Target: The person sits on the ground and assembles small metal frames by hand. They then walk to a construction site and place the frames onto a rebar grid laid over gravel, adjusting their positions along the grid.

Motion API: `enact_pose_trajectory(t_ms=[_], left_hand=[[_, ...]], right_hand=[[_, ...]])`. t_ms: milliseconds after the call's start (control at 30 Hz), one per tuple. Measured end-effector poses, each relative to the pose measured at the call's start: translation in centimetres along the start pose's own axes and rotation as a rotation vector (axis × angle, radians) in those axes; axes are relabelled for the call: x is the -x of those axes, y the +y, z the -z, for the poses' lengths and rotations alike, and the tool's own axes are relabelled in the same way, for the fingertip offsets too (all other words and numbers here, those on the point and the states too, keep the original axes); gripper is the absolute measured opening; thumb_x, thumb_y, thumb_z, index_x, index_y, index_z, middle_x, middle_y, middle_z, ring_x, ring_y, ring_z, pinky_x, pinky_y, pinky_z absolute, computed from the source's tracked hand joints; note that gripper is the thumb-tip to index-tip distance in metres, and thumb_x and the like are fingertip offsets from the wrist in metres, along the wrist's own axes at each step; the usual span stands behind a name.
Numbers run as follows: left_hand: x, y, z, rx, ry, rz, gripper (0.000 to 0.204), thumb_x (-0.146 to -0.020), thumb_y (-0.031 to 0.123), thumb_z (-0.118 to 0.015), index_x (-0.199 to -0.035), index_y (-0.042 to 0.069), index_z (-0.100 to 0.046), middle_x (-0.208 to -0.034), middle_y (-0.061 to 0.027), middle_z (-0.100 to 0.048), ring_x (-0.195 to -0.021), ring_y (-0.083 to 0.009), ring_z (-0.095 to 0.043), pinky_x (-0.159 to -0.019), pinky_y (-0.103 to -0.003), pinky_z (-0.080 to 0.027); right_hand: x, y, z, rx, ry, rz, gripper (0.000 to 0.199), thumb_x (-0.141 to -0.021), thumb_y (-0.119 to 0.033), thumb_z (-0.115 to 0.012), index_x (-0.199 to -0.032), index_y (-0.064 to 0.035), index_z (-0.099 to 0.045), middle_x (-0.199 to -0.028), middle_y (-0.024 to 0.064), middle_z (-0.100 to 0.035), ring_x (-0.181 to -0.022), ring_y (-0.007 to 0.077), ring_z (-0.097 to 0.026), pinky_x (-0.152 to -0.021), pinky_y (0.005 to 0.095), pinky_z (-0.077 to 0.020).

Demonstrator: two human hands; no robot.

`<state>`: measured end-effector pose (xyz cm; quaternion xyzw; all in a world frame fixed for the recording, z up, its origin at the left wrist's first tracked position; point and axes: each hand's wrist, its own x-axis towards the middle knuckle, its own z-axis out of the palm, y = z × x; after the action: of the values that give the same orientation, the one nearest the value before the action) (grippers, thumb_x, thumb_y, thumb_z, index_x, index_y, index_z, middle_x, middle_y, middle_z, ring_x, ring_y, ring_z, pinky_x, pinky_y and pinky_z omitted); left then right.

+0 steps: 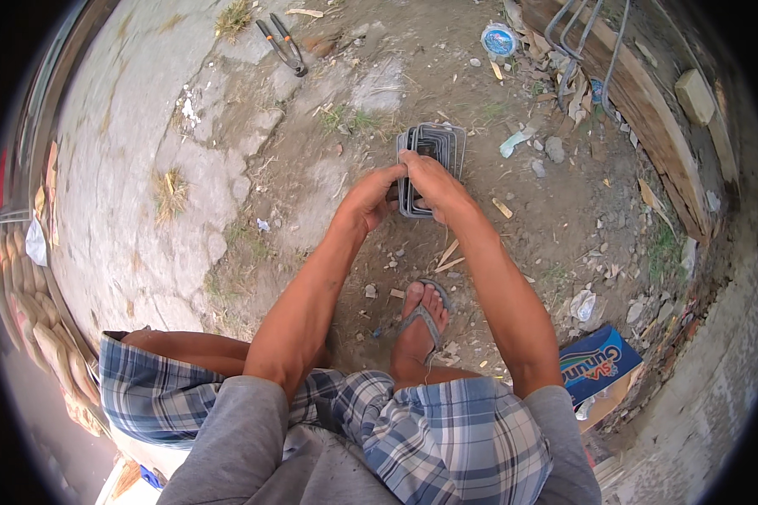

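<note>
Leftmost, black-handled metal cutters are seen lying on the dirt ground. Centrally, a stack of bent grey steel wire stirrups is clasped upright above the ground by the left hand and right hand; its lower edge is hidden. Rightward, a blue cardboard box is seen, contents indiscernible.
</note>
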<state>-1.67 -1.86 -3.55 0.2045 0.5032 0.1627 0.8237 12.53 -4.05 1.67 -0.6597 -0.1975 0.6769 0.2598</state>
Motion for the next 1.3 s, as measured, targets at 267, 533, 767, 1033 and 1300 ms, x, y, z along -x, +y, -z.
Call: enact_pose_trajectory(t_ms=[267, 533, 767, 1033, 1300], left_hand=[[0.0, 0.9, -0.4, 0.071, -0.017, 0.103, 0.05, -0.087, 0.041, -0.06, -0.125, 0.008, -0.06, -0.118, -0.0103, -0.062, -0.101, -0.0233, -0.057, -0.088, -0.039, -0.043], [-1.3, 1.0, -1.1, 0.055, 0.075, 0.154, 0.039, -0.099, 0.035, -0.048, -0.121, 0.005, -0.062, -0.111, -0.0074, -0.065, -0.089, -0.0202, -0.059, -0.082, -0.037, -0.046], [-0.7, -0.6, -3.4, -0.029, 0.056, -0.022, 0.034, -0.095, 0.029, -0.072, -0.116, 0.003, -0.063, -0.102, -0.006, -0.069, -0.094, -0.0176, -0.065, -0.085, -0.037, -0.053], [-2.2, -1.9, -4.9, -0.041, -0.112, 0.079, 0.037, -0.093, 0.025, -0.075, -0.117, 0.0, -0.062, -0.106, -0.0107, -0.073, -0.087, -0.0174, -0.072, -0.072, -0.035, -0.061], [-3.3, -0.2, -5.4, 0.039, -0.307, 0.241, 0.032, -0.092, 0.018, -0.075, -0.118, 0.002, -0.064, -0.107, -0.0103, -0.073, -0.094, -0.019, -0.073, -0.079, -0.036, -0.062]], right_hand=[[-0.3, 0.0, 1.2, -0.067, -0.134, -0.041, 0.065, -0.099, -0.049, -0.038, -0.14, 0.0014, -0.045, -0.142, 0.0212, -0.048, -0.129, 0.0344, -0.047, -0.103, 0.0545, -0.0397], [-0.7, 1.9, 4.5, -0.289, -0.164, -0.042, 0.056, -0.097, -0.045, -0.042, -0.131, -0.0006, -0.053, -0.126, 0.0164, -0.061, -0.11, 0.025, -0.06, -0.096, 0.0469, -0.0449], [0.2, 3.3, 8.5, -0.407, -0.108, 0.022, 0.055, -0.099, -0.044, -0.049, -0.128, 0.0014, -0.056, -0.123, 0.0134, -0.065, -0.111, 0.0209, -0.063, -0.097, 0.0421, -0.0476], [1.6, 4.5, 10.3, -0.278, 0.037, 0.067, 0.053, -0.1, -0.04, -0.059, -0.122, 0.0086, -0.057, -0.111, 0.0113, -0.066, -0.1, 0.015, -0.061, -0.083, 0.0315, -0.0494], [1.1, 6.7, 10.5, -0.062, 0.225, 0.149, 0.063, -0.1, -0.036, -0.063, -0.139, 0.0113, -0.046, -0.126, 0.0174, -0.062, -0.109, 0.02, -0.06, -0.091, 0.0352, -0.049]])
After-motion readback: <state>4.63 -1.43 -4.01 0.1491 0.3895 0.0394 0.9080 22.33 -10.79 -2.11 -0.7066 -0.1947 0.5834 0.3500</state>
